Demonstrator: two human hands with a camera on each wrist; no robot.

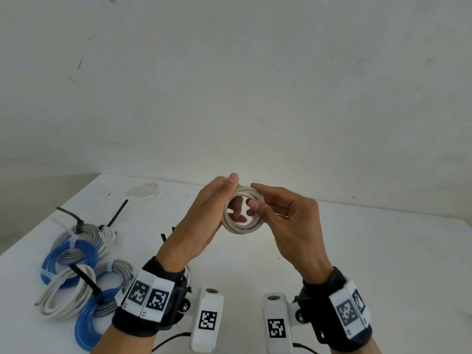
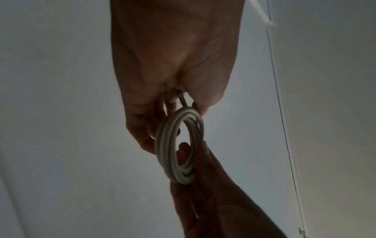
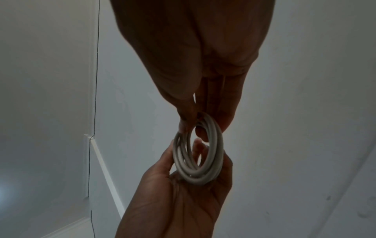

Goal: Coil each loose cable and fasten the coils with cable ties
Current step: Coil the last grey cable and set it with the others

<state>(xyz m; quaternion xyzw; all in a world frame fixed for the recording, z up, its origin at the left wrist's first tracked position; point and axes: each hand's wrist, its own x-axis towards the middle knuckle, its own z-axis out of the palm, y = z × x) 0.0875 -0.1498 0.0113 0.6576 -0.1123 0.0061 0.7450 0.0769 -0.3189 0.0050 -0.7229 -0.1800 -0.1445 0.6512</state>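
Observation:
A small coil of white cable is held up in the air above the table's far part, between both hands. My left hand grips the coil's left side, thumb on top and fingers behind the ring. My right hand pinches the right side, its thumb tip poking into the ring's opening. The left wrist view shows the white coil edge-on with fingers of both hands on it; in the right wrist view the same coil rests in the left palm. No tie shows on this coil.
On the white table, near left, lies a pile of coiled cables, blue, grey and white, bound with black and white cable ties. Loose black ties peek out behind my left wrist. A pale wall stands behind the table.

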